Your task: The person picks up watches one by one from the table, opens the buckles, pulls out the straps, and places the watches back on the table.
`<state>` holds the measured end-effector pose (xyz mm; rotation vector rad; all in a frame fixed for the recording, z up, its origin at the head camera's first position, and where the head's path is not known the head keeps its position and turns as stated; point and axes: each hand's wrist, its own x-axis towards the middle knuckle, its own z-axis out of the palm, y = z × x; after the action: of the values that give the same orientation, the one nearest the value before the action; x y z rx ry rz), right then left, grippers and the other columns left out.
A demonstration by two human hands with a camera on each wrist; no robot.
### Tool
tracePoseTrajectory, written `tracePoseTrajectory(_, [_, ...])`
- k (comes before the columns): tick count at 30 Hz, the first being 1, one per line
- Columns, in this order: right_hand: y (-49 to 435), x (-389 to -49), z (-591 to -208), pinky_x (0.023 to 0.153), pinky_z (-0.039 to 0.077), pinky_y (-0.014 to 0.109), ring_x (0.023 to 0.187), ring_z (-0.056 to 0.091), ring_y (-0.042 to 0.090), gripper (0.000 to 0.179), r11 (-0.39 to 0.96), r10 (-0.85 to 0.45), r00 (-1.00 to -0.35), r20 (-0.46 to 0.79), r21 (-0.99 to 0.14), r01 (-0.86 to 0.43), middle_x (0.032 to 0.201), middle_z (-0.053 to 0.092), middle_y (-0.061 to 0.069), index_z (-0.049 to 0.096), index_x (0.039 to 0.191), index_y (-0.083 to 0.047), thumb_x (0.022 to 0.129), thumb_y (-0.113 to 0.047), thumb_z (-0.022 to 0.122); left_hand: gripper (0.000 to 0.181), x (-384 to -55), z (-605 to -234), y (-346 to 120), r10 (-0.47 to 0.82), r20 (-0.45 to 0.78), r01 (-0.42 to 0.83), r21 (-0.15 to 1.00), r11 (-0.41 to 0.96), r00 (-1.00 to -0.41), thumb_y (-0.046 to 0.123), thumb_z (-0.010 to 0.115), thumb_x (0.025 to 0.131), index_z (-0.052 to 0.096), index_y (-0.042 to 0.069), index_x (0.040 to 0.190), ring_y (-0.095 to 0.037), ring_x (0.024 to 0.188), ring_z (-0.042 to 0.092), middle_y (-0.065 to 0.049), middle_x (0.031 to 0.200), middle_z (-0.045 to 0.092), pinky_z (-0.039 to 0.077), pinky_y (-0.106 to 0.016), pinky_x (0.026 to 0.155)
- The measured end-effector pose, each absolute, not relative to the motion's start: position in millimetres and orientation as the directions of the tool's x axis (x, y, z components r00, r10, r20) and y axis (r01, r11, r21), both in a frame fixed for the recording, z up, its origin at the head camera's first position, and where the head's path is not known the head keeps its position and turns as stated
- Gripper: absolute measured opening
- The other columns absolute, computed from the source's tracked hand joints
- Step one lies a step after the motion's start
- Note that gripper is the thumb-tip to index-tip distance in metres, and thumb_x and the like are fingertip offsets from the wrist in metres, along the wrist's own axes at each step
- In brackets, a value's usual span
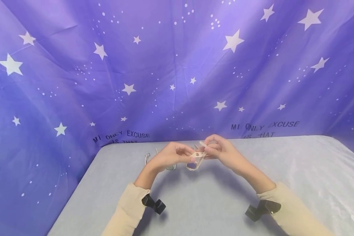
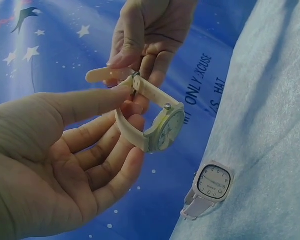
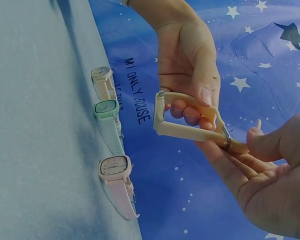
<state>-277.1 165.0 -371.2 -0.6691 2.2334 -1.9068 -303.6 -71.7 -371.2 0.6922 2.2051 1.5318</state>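
Note:
A cream wristwatch is held up between both hands, its strap bent into a loop. My left hand pinches one part of the strap between thumb and fingers, close to the metal buckle. From the other side my right hand pinches the strap's free end by the buckle. In the left wrist view the round watch face points away to the right. Fingers partly cover the spot where strap and buckle meet, so I cannot tell whether it is fastened.
Behind the held watch, a pink watch, a green watch and a beige watch lie in a row on the grey cloth-covered table. A purple star-patterned curtain hangs at the table's far edge.

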Motion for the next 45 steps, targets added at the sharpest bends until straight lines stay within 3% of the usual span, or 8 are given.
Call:
tracePoseTrajectory(8, [164,-277,-376,0.1,0.058,0.04,0.106,0.074,0.014,0.015,0.03,-0.457,-0.854,0.249,-0.955,-0.295,0.125,0.065,0.035,0.04,0.117,0.007,0.105,0.001,0.047,0.027,-305,-376,-67,0.608,-0.017,0.184,0.946,0.266,-0.793,0.021,0.067,0.097,0.074,0.0,0.112,-0.015,0.103,0.068,-0.015,0.117,0.075,0.053,-0.03,0.092])
tracePoseTrajectory(13, [163,-275,-375,0.11,0.046,0.059,0.115,0.071,0.028,0.017,0.068,-0.461,-0.849,0.26,-0.943,-0.325,0.13,0.065,0.03,0.037,0.117,0.005,0.107,-0.006,0.046,0.028,-304,-376,-59,0.598,-0.014,0.161,0.958,0.238,-0.801,0.023,0.064,0.099,0.074,-0.002,0.108,-0.021,0.127,0.062,-0.006,0.141,0.064,0.049,-0.034,0.1])
tracePoseTrajectory(17, [160,-273,-376,0.113,0.037,0.068,0.121,0.066,0.041,0.018,0.098,-0.461,-0.854,0.24,-0.943,-0.318,0.134,0.063,0.029,0.036,0.117,0.002,0.108,-0.009,0.047,0.029,-301,-378,-55,0.554,-0.034,0.125,0.961,0.246,-0.832,0.024,0.064,0.099,0.074,-0.001,0.109,-0.023,0.122,0.065,-0.009,0.138,0.067,0.052,-0.036,0.1])
tracePoseTrajectory(29, [154,-272,-380,0.11,0.048,0.053,0.122,0.064,0.045,0.015,0.108,-0.458,-0.847,0.272,-0.928,-0.356,0.133,0.062,0.032,0.035,0.114,0.003,0.107,-0.004,0.046,0.031,-298,-382,-52,0.535,-0.029,0.112,0.967,0.23,-0.845,0.027,0.065,0.1,0.073,-0.001,0.11,-0.025,0.14,0.052,-0.001,0.144,0.062,0.037,-0.056,0.119])
tracePoseTrajectory(32, [155,-272,-379,0.11,0.046,0.057,0.12,0.065,0.044,0.016,0.1,-0.444,-0.852,0.277,-0.93,-0.354,0.131,0.063,0.031,0.036,0.114,0.003,0.108,-0.008,0.047,0.032,-298,-382,-51,0.522,-0.022,0.102,0.973,0.207,-0.853,0.023,0.065,0.099,0.071,-0.007,0.107,-0.025,0.132,0.059,-0.005,0.144,0.063,0.044,-0.052,0.114])
tracePoseTrajectory(36, [155,-273,-376,0.112,0.043,0.061,0.119,0.067,0.042,0.017,0.083,-0.415,-0.87,0.267,-0.941,-0.328,0.132,0.064,0.03,0.038,0.115,0.002,0.107,-0.009,0.048,0.029,-298,-379,-49,0.48,-0.028,0.074,0.979,0.191,-0.877,0.018,0.066,0.098,0.07,-0.01,0.104,-0.018,0.107,0.068,-0.011,0.135,0.068,0.053,-0.037,0.097])
tracePoseTrajectory(39, [155,-273,-375,0.111,0.047,0.053,0.117,0.069,0.034,0.016,0.05,-0.412,-0.872,0.264,-0.949,-0.311,0.135,0.061,0.031,0.038,0.115,0.004,0.107,-0.006,0.047,0.026,-297,-377,-50,0.456,-0.041,0.05,0.981,0.185,-0.889,0.015,0.066,0.097,0.07,-0.009,0.105,-0.012,0.092,0.064,-0.007,0.11,0.076,0.049,-0.028,0.091])
tracePoseTrajectory(45, [156,-273,-376,0.101,0.056,0.034,0.107,0.073,0.01,0.015,-0.021,-0.37,-0.898,0.239,-0.968,-0.25,0.134,0.06,0.034,0.04,0.116,0.006,0.105,-0.001,0.047,0.022,-297,-376,-51,0.484,-0.037,0.035,0.99,0.139,-0.874,0.011,0.062,0.099,0.068,-0.009,0.108,-0.012,0.084,0.062,0.005,0.082,0.069,0.046,-0.03,0.091])
